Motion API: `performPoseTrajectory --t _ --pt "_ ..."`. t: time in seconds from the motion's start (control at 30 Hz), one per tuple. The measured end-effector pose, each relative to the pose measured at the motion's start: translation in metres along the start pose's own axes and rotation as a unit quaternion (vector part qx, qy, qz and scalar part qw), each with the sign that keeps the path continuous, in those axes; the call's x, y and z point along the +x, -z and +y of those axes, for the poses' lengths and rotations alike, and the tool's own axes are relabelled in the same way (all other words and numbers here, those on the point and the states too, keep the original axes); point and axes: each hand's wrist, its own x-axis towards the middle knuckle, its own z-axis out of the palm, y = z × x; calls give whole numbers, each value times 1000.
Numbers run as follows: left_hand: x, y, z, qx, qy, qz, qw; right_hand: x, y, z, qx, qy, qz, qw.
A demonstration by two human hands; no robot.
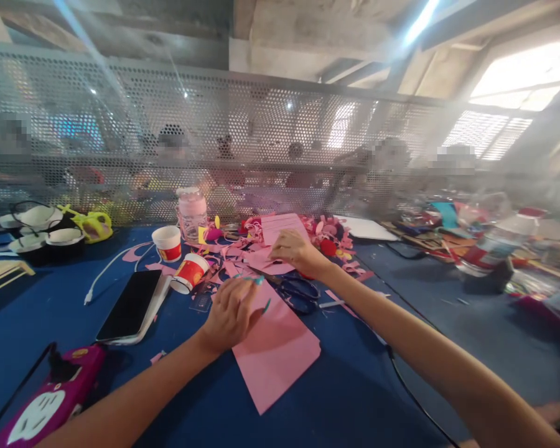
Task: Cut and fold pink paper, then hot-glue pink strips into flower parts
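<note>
My left hand is closed over the far end of a pink paper sheet that lies flat on the blue table. A small teal strip sticks out at its fingertips. Farther forward, my right hand has its fingers bent down and pinched together over a heap of pink paper scraps; whatever is in them is hidden. Just behind it a piece of pink paper rests on the heap. Dark-handled scissors lie between my two arms, beside the sheet.
Two paper cups, one standing and one tipped, are left of the scraps. A phone and purple power bank-like case lie nearer. Behind stands a perforated metal screen; a plastic bottle leans at right.
</note>
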Motion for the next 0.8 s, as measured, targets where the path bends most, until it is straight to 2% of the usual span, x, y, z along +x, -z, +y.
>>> performPoseTrajectory --t 0.03,0.07,0.1,0.17,0.23,0.27,0.33,0.43,0.5,0.6,0.7,0.73,0.8 --pt "2 0 3 -10 51 24 998 -4 4 -11 -5 11 -7 1000" --pt "4 -1 5 -37 100 21 994 -7 7 -22 -13 18 -9 1000" --pt "7 -2 7 -75 141 -3 987 -10 11 -32 -25 23 -9 999" --pt "11 -3 11 -161 192 -96 963 -13 15 -48 -59 29 -8 998" --pt "13 -4 13 -228 215 -176 933 -15 17 -59 -101 40 -13 994" --pt "14 -4 15 -259 218 -195 921 -16 17 -62 -119 47 -16 992" --pt "13 -3 18 -330 224 -203 894 -20 14 -63 -136 60 -18 989" --pt "12 -2 19 -443 257 -218 831 -25 8 -60 -121 57 -11 991" --pt "12 -3 17 -502 300 -236 776 -29 5 -57 -104 12 4 995" --pt "12 -7 8 -573 343 -213 713 -38 1 -52 -100 -133 60 984" --pt "9 -11 -2 -617 380 -151 673 -56 -3 -45 -131 -290 150 936" --pt "9 -12 -5 -628 393 -131 659 -64 -6 -42 -130 -324 160 923" --pt "8 -13 -8 -648 416 -100 630 -78 -12 -38 -73 -358 94 926"
